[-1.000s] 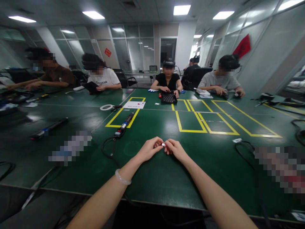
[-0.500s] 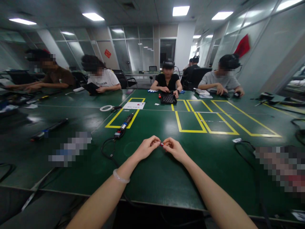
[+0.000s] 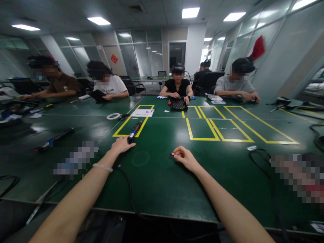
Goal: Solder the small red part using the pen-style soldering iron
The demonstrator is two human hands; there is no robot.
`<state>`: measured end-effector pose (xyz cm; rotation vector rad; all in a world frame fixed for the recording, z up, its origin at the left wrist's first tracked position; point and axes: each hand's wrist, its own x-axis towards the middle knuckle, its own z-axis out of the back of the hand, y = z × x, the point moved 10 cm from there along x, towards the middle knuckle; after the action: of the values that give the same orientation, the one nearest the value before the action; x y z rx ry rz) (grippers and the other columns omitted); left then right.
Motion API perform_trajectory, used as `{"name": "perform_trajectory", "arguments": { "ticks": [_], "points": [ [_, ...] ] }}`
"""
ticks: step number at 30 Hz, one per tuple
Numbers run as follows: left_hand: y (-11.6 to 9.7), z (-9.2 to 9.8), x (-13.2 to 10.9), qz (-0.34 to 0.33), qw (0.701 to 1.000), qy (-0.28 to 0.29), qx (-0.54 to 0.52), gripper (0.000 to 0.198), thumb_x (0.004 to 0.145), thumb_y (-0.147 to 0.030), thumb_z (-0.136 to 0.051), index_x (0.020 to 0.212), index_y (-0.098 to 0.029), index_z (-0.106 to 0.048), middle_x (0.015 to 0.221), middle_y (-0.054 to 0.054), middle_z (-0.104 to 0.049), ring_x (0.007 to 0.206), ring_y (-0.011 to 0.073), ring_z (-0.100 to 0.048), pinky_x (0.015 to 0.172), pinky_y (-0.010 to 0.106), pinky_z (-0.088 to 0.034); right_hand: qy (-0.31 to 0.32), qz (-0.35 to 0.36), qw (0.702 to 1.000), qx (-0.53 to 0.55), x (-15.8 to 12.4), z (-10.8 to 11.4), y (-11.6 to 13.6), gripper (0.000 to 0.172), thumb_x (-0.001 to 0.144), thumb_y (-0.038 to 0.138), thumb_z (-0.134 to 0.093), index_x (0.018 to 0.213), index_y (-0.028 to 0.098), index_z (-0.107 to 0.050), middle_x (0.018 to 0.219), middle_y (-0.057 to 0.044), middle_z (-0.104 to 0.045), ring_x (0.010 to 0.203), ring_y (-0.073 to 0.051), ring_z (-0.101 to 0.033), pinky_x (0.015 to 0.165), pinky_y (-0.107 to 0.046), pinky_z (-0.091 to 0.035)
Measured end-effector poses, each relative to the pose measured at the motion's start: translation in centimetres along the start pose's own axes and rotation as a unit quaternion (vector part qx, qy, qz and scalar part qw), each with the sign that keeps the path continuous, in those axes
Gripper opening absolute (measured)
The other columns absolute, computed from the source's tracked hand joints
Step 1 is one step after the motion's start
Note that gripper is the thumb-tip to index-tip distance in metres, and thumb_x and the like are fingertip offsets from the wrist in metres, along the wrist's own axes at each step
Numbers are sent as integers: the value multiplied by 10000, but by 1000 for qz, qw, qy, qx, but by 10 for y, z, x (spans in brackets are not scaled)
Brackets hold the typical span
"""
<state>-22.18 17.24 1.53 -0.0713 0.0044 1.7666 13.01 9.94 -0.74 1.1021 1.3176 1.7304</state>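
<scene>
My left hand point(image 3: 122, 144) lies over the near end of a pen-shaped electric screwdriver point(image 3: 135, 130) with a black body and blue parts. Its thumb is stretched out to the right, apart from the fingers; whether the fingertips touch the tool is hidden. The screwdriver rests on the green table, its far end on the yellow tape. Between thumb and fingertips, my right hand point(image 3: 186, 158) pinches a small red and white piece point(image 3: 172, 154), held a little above the table; its exact kind is too small to make out.
Yellow tape rectangles point(image 3: 202, 139) mark the green table point(image 3: 157, 189). A white paper point(image 3: 143, 112) and a coiled white cable point(image 3: 113, 116) lie at the back left. A black cable point(image 3: 130, 189) runs to the front edge. Across the table, a person handles a black tray point(image 3: 179, 104).
My left hand has let go of the small piece and moved left to the electric screwdriver. My right hand has stayed in place with the piece.
</scene>
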Motion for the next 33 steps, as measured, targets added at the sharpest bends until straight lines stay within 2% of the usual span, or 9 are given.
{"name": "perform_trajectory", "arguments": {
  "ticks": [6, 13, 19, 26, 33],
  "points": [
    [-9, 1, -11, -1, 1000, -29, 5, 701, 772, -660, -377, 1284, -186, -448, 1212, 183, -521, 1070, 352, -539, 798, 436, -460, 0, -1, 1000, -7, 0, -1, 2, 275, 778, 373, -645, 941, 168, -561, 766, -2, -582, 602, -96, -511, 573, -228, -427],
    [-37, 2, -44, -10, 999, -33, 6, 672, 790, -636, -353, 1289, -194, -440, 1139, 157, -557, 978, 331, -592, 774, 424, -461, 2, 3, 1000, -23, -1, -3, 5, 264, 778, 370, -646, 924, 164, -569, 734, 7, -583, 591, -95, -504, 554, -222, -413],
    [-80, -2, -75, -63, 998, -30, -6, 639, 781, -623, -383, 1251, -197, -463, 1105, 142, -562, 925, 316, -601, 730, 402, -458, -1, -5, 999, -37, -2, -4, 6, 245, 757, 353, -662, 877, 166, -561, 711, 14, -570, 585, -95, -493, 549, -219, -394],
    [-143, -4, -108, -135, 990, -38, -31, 585, 758, -562, -488, 1205, -185, -477, 1088, 154, -561, 952, 311, -586, 766, 388, -428, 15, 3, 998, -67, -4, -11, 12, 208, 767, 330, -648, 857, 166, -558, 687, 18, -557, 579, -98, -483, 544, -220, -380],
    [-194, -11, -129, -178, 980, -22, -85, 528, 766, -541, -509, 1179, -213, -472, 1094, 159, -543, 975, 315, -582, 748, 382, -420, 16, 20, 993, -114, -6, -13, 16, 137, 785, 282, -609, 844, 177, -543, 670, 26, -555, 574, -103, -492, 541, -216, -381]
  ]
}}
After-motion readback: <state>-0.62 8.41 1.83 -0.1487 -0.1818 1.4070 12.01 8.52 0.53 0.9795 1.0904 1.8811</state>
